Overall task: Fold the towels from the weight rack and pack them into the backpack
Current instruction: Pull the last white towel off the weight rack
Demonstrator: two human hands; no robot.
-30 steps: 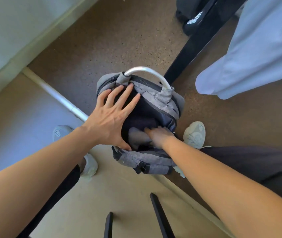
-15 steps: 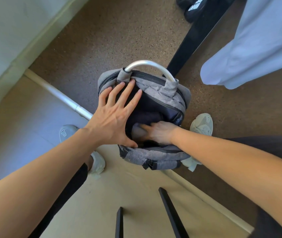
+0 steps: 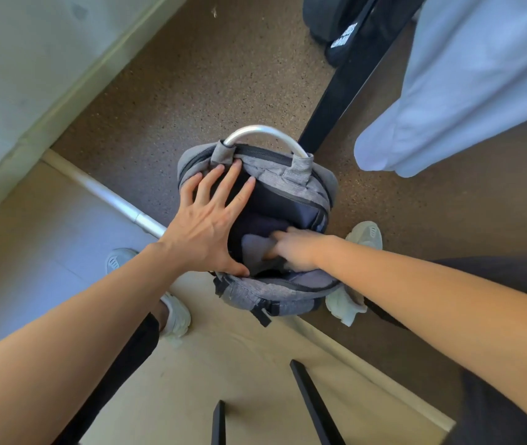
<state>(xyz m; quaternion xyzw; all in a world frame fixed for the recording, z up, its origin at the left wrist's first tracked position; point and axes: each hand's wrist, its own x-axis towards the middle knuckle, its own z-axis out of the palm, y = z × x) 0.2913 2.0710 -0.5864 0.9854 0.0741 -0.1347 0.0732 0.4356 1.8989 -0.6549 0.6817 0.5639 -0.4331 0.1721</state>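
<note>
A grey backpack [image 3: 300,184] with a silver handle stands on the floor between my feet, its top unzipped. My left hand [image 3: 206,224] lies spread over the left side of the opening, fingers straight, holding it apart. My right hand [image 3: 294,248] reaches into the opening and presses on a grey folded towel [image 3: 252,250] inside; its fingertips are blurred and partly hidden in the bag. A pale blue towel [image 3: 467,88] hangs at the upper right.
A black rack frame bar [image 3: 349,85] slants down behind the backpack. A silver barbell [image 3: 117,200] lies on the floor to the left. My white shoes [image 3: 365,234] flank the bag. Two black bars [image 3: 313,403] stick up at the bottom.
My right hand has shifted leftward inside the bag, pushing on the grey towel. My left hand has kept the opening spread, with little change.
</note>
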